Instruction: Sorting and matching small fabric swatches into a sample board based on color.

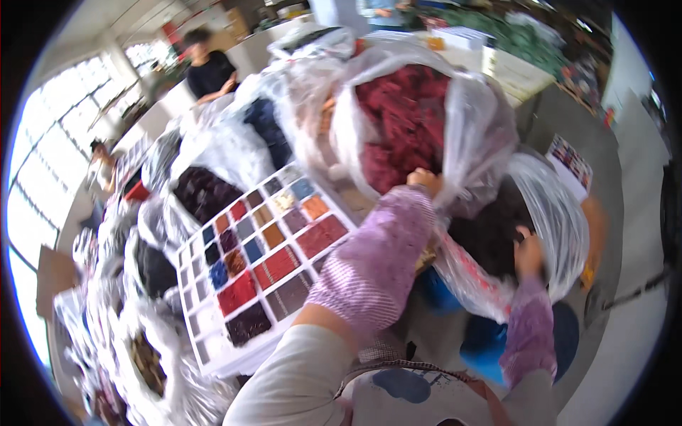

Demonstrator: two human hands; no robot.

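Dark bag: clear plastic sack of dark pieces, right of centre. I judge it soft, slippery and fairly heavy; best taken by bunched film at the mouth. My left hand pinches film where it meets the red bag; right hand lies on the film, grip unclear. Sample tray, lower left, holds coloured squares. Crowded worktable; windows far left; person upper left.
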